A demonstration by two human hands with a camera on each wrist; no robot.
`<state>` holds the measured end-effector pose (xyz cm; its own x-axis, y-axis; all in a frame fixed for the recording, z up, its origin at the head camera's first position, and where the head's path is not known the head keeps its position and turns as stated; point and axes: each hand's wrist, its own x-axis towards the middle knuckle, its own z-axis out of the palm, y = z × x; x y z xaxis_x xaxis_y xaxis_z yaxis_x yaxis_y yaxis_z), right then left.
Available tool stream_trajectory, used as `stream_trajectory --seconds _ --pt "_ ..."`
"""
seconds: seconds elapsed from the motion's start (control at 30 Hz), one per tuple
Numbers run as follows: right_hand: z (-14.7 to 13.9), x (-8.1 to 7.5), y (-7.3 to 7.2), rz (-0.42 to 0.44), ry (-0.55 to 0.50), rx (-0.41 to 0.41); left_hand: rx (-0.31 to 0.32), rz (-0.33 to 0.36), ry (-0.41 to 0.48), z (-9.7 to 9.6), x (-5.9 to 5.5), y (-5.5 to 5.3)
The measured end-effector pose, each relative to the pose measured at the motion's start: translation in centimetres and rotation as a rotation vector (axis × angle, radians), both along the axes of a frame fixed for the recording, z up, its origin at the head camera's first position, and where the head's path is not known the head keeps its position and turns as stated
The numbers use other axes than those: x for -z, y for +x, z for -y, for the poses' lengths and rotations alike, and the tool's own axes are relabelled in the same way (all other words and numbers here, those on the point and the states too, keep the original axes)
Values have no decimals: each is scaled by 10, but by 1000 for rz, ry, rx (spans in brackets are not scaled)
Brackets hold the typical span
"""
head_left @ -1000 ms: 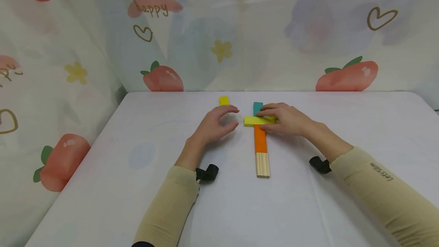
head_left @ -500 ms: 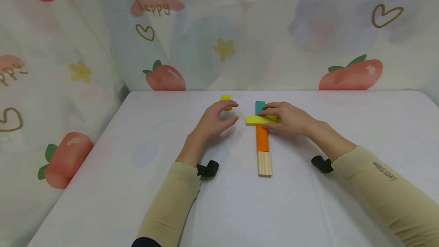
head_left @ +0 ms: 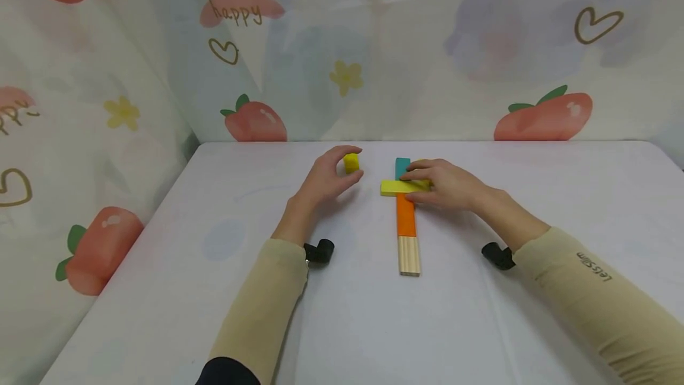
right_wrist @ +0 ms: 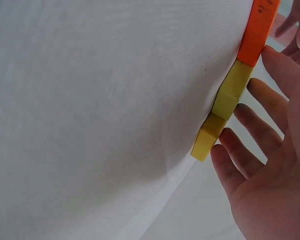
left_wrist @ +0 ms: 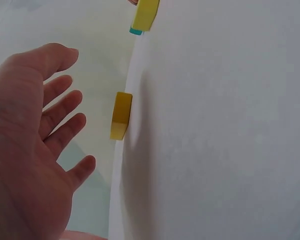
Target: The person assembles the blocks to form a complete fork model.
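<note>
In the head view a yellow block point(head_left: 351, 163) lies near the far edge, between the spread thumb and fingers of my left hand point(head_left: 332, 176). The left wrist view shows that hand apart from the yellow block. My right hand point(head_left: 447, 185) rests its fingertips at a yellow-green block point(head_left: 395, 188) lying crosswise. Beyond the crosswise block is a teal block point(head_left: 402, 167); toward me run an orange block point(head_left: 405, 215) and a bare wood block point(head_left: 409, 256) in line. The right wrist view also shows a darker yellow block point(right_wrist: 209, 135) beside the right fingertips, mostly hidden from the head camera.
A white cloth covers the table point(head_left: 352, 319). Patterned curtains point(head_left: 401, 46) stand behind it and at the left. Black wrist cameras sit at the left wrist point(head_left: 319, 252) and the right wrist point(head_left: 498, 256).
My left hand has moved slightly forward and left, so its thumb and fingers now stand around the far yellow block. The right hand and the joined blocks stay put.
</note>
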<state>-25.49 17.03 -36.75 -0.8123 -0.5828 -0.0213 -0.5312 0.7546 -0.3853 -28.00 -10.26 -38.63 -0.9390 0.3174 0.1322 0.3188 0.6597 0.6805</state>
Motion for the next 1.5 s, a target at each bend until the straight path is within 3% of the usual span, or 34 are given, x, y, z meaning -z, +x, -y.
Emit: stream_trajectory --seconds 0.63,1.13,1.5 --pt "-6 -1 3 1 -10 3 -28 34 -68 2 -3 -16" --pt "-3 -2 8 -2 -4 8 37 59 -69 11 -2 -28" --pt "-2 -1 6 -10 -20 -7 7 113 -105 13 2 -32"
